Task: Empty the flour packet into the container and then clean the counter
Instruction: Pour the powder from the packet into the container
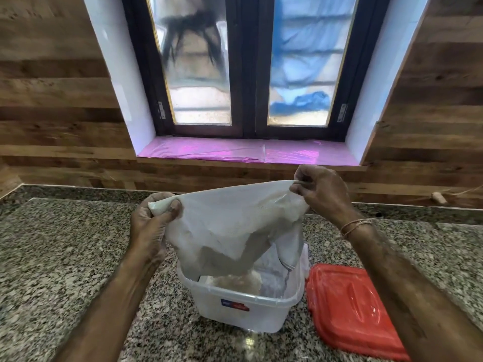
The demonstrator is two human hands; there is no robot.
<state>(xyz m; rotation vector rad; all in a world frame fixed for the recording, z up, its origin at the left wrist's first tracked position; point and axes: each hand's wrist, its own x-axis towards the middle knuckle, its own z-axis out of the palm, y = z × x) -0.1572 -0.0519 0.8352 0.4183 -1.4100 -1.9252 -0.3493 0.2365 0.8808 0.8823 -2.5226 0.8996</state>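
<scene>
The flour packet (230, 226), a translucent white plastic bag, hangs upside down over the clear plastic container (245, 307), its mouth inside the rim. Pale flour shows in the container under the bag. My left hand (154, 220) grips one bottom corner of the packet. My right hand (318, 192) pinches the other bottom corner, held higher. The packet sags nearly flat between them, dusted with flour inside.
A red lid (350, 309) lies flat on the speckled granite counter (65, 257) just right of the container. A wood-panelled wall and a window with a pink-lined sill (245, 152) stand behind. A small cork-like object (439, 197) rests on the back ledge at right.
</scene>
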